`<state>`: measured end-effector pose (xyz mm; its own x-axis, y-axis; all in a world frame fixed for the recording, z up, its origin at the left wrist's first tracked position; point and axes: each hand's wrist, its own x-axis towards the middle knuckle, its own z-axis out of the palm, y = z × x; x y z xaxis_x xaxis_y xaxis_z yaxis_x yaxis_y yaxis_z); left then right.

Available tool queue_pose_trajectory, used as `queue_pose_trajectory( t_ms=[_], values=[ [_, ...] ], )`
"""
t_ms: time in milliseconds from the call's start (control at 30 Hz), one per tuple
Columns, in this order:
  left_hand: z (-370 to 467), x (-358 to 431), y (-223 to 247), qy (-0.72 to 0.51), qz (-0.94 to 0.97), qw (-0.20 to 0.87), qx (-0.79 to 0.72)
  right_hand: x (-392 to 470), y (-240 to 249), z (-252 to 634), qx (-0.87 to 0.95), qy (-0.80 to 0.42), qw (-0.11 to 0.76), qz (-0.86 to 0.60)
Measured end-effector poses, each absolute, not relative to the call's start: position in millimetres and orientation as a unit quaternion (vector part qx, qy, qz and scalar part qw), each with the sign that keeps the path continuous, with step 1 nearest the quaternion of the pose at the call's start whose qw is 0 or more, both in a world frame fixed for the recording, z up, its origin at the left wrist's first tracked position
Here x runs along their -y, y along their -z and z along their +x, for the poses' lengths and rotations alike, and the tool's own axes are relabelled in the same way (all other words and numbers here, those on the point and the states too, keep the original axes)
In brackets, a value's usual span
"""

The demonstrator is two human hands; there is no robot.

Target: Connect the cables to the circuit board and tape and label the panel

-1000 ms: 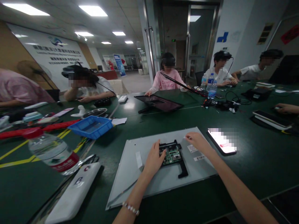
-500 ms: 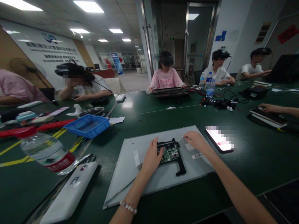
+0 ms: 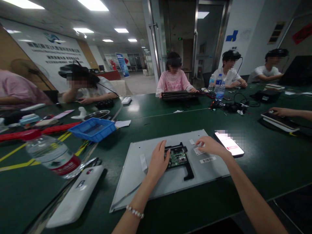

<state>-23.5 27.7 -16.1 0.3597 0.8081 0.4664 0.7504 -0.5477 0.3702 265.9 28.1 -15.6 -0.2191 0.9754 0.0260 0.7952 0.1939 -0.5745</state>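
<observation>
A flat grey metal panel lies on the green table in front of me. On it sits a green circuit board in a black plastic bracket. My left hand rests over the board's left side, its fingers stretched out and thumb apart, touching the edge. To the right, my right hand hovers low over the panel with bent fingers slightly apart; I see nothing between them. A small white piece lies just left of its fingertips. Under and beside that hand are a white label and a barcode sticker.
A lit phone lies beyond my right hand. On the left are a water bottle, a white power-bank-like device and a blue tray. Several people sit around the table; another person's hand rests on a dark device at right.
My right hand has drawn back to the right, away from the small white piece, which stays on the panel. My left hand keeps its place at the circuit board.
</observation>
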Motion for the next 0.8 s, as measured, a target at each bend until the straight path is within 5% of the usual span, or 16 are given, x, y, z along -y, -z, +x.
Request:
queue_pose_trajectory(
  t_ms=[433,800],
  values=[
    [-22,-23,10,-0.279,0.861,0.04,-0.423,-27,15,265,0.725,-0.306,0.193,-0.586],
    [-20,-13,-1,-0.183,0.919,0.051,-0.346,-33,24,267,0.75,-0.157,0.222,-0.603]
  ],
)
